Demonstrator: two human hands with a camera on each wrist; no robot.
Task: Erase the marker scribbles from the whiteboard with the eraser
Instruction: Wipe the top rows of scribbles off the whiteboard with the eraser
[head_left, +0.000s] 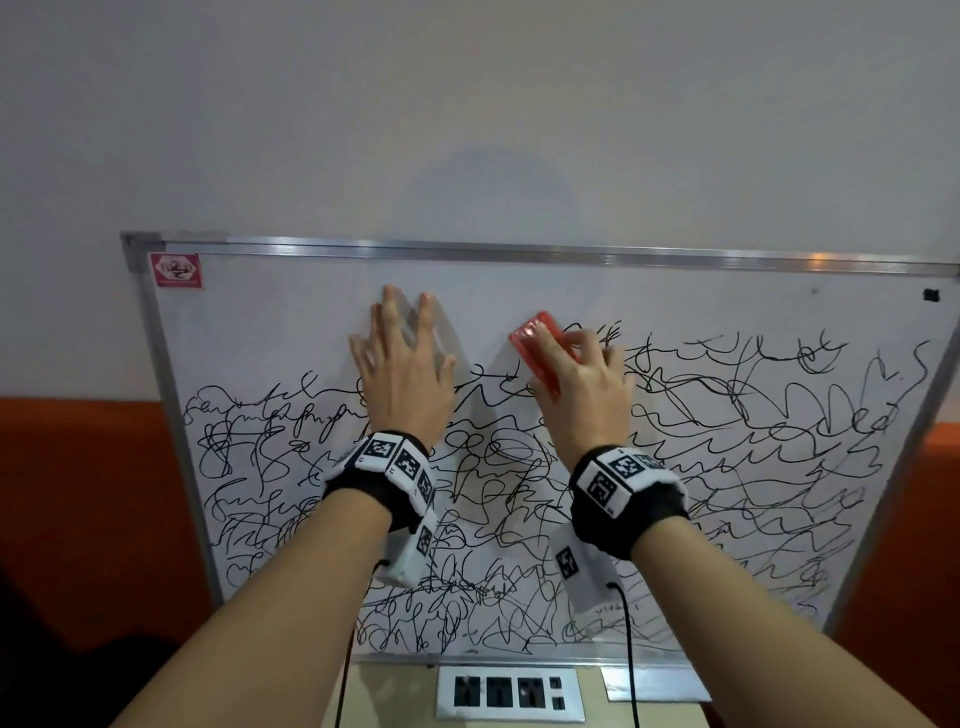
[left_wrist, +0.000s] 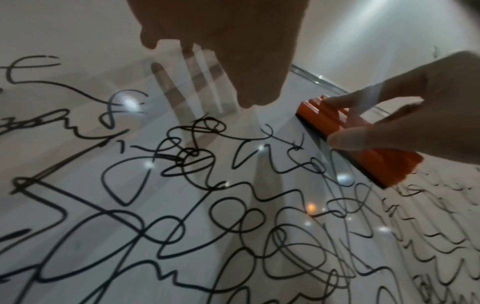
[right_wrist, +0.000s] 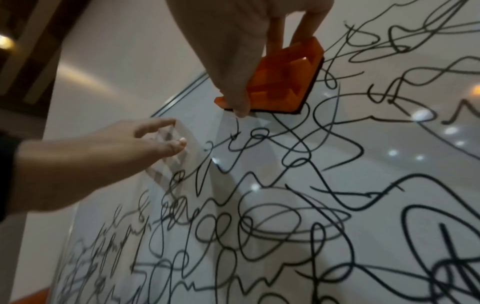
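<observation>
A whiteboard (head_left: 291, 322) in a metal frame leans against the wall, its lower part covered with black marker scribbles (head_left: 727, 447). My left hand (head_left: 402, 364) lies flat on the board with straight, spread fingers, left of centre. My right hand (head_left: 582, 379) grips an orange-red eraser (head_left: 535, 343) and presses its dark felt side on the board at the top edge of the scribbles. In the left wrist view the eraser (left_wrist: 363, 144) sits tilted, with my thumb and fingers pinching it. The right wrist view shows the eraser (right_wrist: 283, 82) under my fingers and the left hand (right_wrist: 116, 152) beside it.
A band along the top of the board carries no marks, apart from a red sticker (head_left: 176, 270) in its left corner. A power socket panel (head_left: 511, 693) is set into the surface below the board. Orange wall (head_left: 88, 493) flanks the board.
</observation>
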